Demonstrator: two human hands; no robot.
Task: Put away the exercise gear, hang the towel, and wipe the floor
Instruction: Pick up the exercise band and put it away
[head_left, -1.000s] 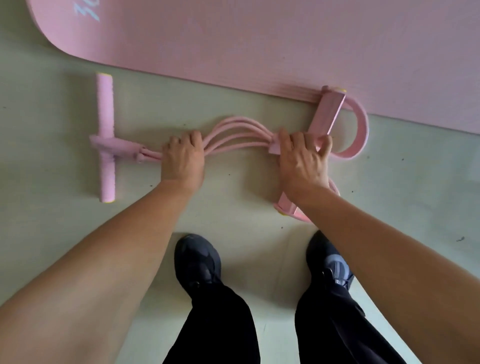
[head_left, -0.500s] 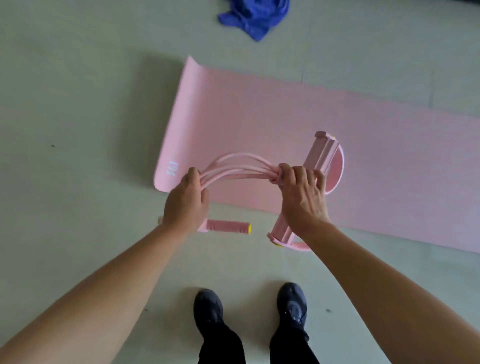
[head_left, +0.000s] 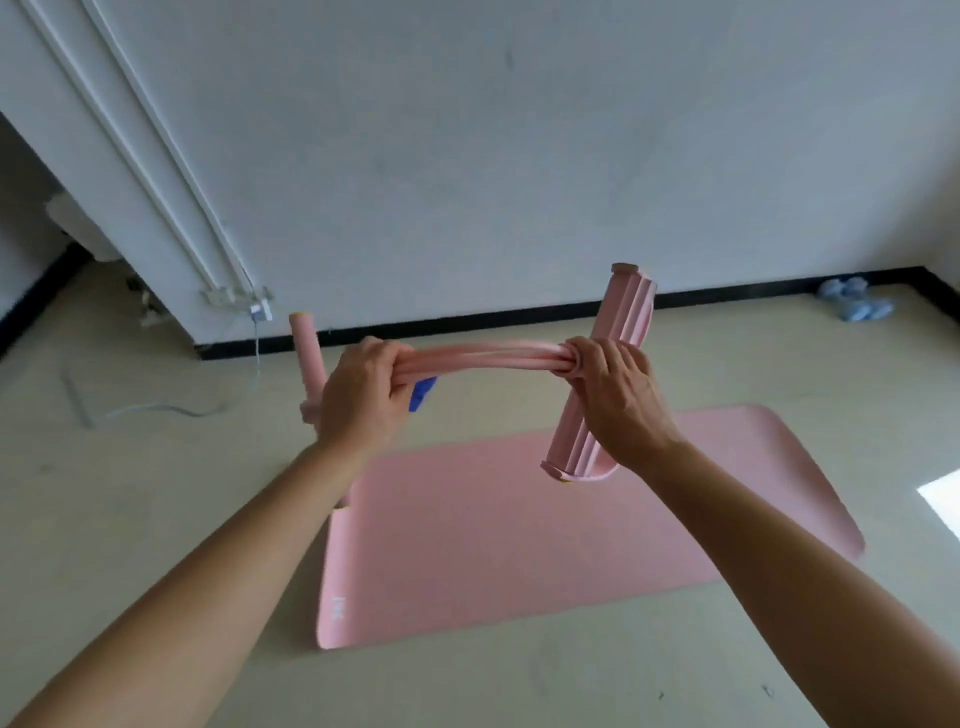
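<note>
I hold a pink pedal resistance puller (head_left: 483, 358) in the air at chest height. My left hand (head_left: 361, 397) grips the bundle of elastic tubes near the foam handle bar (head_left: 306, 353), which stands upright behind my fingers. At the other end of the tubes my right hand (head_left: 615, 397) grips them where they join the pink foot pedal bar (head_left: 613, 364). A pink exercise mat (head_left: 519, 525) lies flat on the floor below. A blue towel (head_left: 422, 392) peeks out behind my left hand, mostly hidden.
A white wall with a black baseboard (head_left: 467, 317) stands ahead. A white pipe runs down it to a bracket and cable (head_left: 254, 312) at the left. Light blue items (head_left: 854, 301) lie in the far right corner. Bare floor surrounds the mat.
Both hands have lifted the puller from the floor to chest height. My view has risen from the floor and my feet to the wall ahead.
</note>
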